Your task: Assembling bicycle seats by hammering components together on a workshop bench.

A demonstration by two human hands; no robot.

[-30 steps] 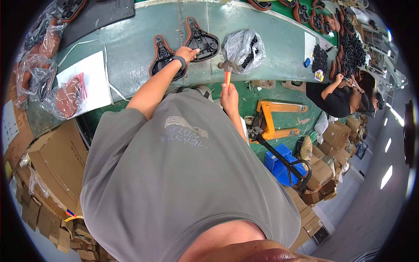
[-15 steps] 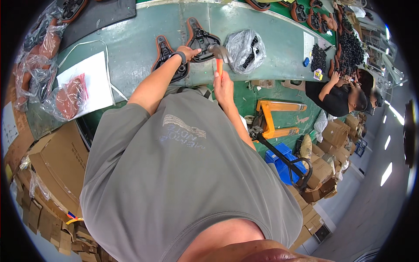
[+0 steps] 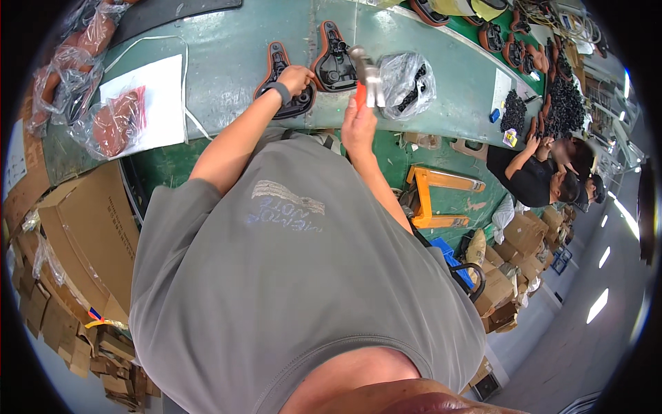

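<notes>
So the biggest thing up top was the long green surface [image 3: 227, 48] curving across the upper part of the frame, with stacks of cardboard boxes [image 3: 76, 241] down the left edge. Over on the right a co-worker in a black top [image 3: 527, 181] was bent over the same surface, and an orange pallet jack [image 3: 441, 200] sat on the floor just right of centre.

On the surface, upper left, we had a white sheet [image 3: 155, 103] with a clear bag of reddish parts [image 3: 114, 127] lying on it. Near top centre two black bike saddles with brown edging lay underside up, side by side. Our left hand [image 3: 296, 77] was closed over the left saddle [image 3: 279, 65], pressing on its lower end. The right saddle [image 3: 334, 58] sat untouched just beside it.

Our right hand [image 3: 358, 127] was wrapped tight around the orange handle of a hammer [image 3: 365, 76], its metal head raised near the right saddle's edge. Just right of the hammer was a crumpled clear bag of dark bits [image 3: 408, 83].
</notes>
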